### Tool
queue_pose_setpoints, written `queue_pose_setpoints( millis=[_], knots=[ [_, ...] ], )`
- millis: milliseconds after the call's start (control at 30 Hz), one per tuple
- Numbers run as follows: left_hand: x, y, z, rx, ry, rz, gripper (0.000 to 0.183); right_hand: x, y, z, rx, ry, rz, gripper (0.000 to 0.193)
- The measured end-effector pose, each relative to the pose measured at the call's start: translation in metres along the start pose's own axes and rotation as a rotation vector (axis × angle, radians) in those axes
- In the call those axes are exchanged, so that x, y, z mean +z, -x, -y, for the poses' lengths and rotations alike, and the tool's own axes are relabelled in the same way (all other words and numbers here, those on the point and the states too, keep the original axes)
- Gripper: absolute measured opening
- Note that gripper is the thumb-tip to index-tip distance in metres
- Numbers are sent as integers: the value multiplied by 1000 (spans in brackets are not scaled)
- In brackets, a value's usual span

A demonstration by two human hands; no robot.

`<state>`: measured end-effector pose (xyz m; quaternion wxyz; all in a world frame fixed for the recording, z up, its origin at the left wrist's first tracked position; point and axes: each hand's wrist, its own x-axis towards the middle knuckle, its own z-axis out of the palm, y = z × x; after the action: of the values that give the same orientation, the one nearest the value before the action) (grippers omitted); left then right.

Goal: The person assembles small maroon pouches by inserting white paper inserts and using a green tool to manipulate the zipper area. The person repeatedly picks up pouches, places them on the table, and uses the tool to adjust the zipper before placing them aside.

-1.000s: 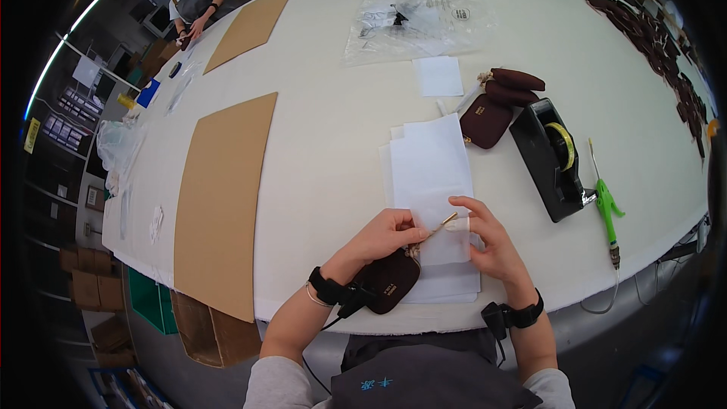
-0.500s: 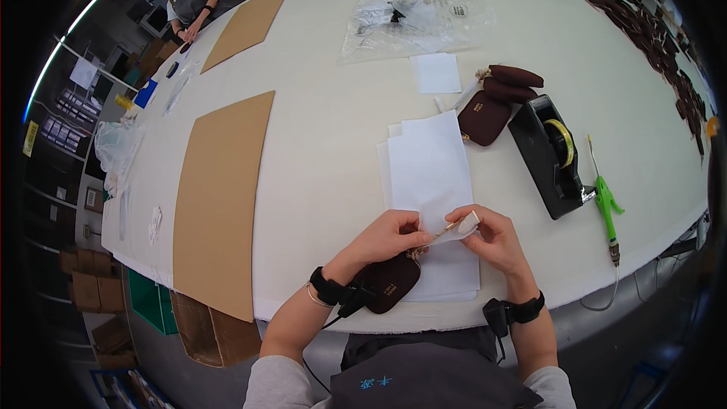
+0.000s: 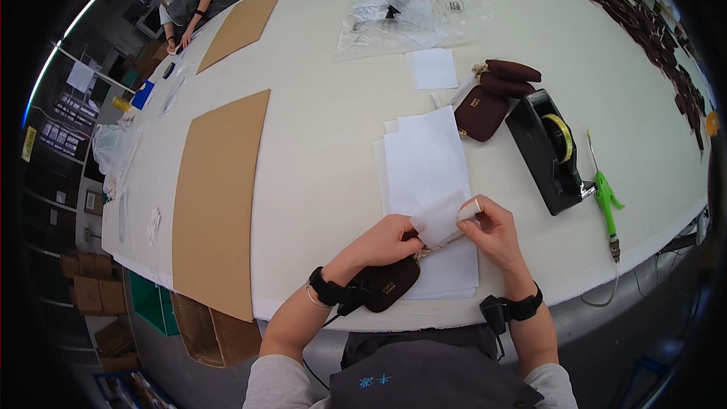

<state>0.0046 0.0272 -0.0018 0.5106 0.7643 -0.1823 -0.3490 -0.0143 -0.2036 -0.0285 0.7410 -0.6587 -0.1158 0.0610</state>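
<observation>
My left hand and my right hand pinch a thin white paper sheet between them, its upper part raised. Below it runs a twisted beige cord, leading from a small dark maroon zip pouch towards my right fingers. That pouch lies flat at the table's near side, partly covered by my left wrist. Something white wraps a finger of my right hand. Under both hands lies a stack of white sheets.
Right of the stack are more maroon pouches, a black tape dispenser and a green air gun. Cardboard sheets lie left. A clear plastic bag is farther back; a person works at the far left.
The paper between my hands has been lifted and spread out, and the cord now shows beneath it. My right hand has shifted slightly up. The far person's hands have moved left.
</observation>
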Motion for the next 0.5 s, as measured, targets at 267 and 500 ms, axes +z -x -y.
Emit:
queue_pose_setpoints(
  millis=[267,500],
  knots=[
    [3,2,-5,67,41,17,45,2,0,-3,-25,39,-61,10],
    [9,0,-1,69,-4,-96,46,8,0,-10,-131,99,-79,13]
  ],
)
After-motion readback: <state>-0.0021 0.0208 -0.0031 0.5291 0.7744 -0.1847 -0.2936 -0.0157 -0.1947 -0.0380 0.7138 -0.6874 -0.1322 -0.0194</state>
